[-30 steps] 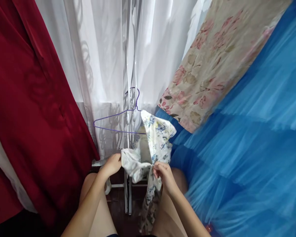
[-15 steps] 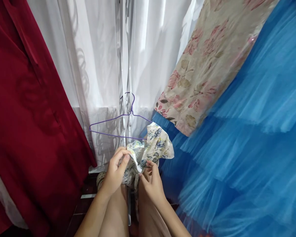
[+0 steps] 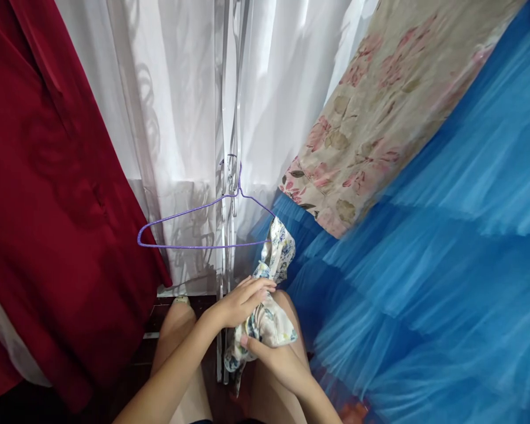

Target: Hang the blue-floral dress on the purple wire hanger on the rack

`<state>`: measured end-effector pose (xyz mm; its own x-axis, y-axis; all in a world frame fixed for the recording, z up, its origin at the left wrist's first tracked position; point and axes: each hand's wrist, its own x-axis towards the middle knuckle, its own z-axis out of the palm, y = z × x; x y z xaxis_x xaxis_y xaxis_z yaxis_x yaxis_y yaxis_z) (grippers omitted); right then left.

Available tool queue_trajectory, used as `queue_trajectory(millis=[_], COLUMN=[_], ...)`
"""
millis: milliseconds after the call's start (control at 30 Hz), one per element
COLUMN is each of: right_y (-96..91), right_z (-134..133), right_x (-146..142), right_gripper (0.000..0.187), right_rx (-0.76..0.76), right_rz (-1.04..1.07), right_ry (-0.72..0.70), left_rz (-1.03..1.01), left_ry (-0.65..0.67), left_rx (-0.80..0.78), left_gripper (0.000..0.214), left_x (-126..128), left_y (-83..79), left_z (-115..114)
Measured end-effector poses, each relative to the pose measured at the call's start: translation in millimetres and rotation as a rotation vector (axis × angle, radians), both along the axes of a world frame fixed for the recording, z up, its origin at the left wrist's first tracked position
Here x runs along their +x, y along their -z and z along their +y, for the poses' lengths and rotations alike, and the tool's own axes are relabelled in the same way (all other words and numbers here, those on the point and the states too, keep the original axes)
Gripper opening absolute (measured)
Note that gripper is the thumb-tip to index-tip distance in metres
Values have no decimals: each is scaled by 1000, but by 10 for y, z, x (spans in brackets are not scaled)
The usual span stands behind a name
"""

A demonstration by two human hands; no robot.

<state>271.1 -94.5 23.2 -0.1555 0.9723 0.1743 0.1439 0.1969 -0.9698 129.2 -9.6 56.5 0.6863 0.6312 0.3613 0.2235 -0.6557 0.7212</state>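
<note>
A small white garment with a blue and yellow floral print (image 3: 283,247) hangs from the right end of a purple wire hanger (image 3: 185,211). The hanger's left arm is bare. My left hand (image 3: 242,301) is closed over the gathered cloth below the hanger, its fingers lying across it. Lower down, my right hand (image 3: 276,360) grips the bunched fabric from beneath, thumb on top and other fingers hidden under the cloth. The hanger's hook is caught on a white metal stand (image 3: 226,112).
A long red garment (image 3: 66,224) hangs at the left. White curtains (image 3: 176,118) form the backdrop. On the right hang a beige floral garment (image 3: 357,147) and a layered blue tulle skirt (image 3: 424,282). My bare knees and legs flank the stand's lower part above a dark floor.
Both hands have moved lower on the garment, and the left has shifted right across it. The cloth is now gathered and narrower. The hanger tilts and its left end sits further left.
</note>
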Motion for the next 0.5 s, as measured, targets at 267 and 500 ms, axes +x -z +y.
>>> queue_trajectory(millis=[267,500], right_y=[162,325], right_z=[-321,-342], right_x=[267,302], right_gripper=[55,56], right_rx=[-233,-249], right_rz=[48,3], right_ry=[178,156], left_rz=[331,654], left_ry=[40,81], left_rx=[386,375], left_gripper=[39,21], left_x=[95,-222], left_y=[521,1169], left_z=[432,467])
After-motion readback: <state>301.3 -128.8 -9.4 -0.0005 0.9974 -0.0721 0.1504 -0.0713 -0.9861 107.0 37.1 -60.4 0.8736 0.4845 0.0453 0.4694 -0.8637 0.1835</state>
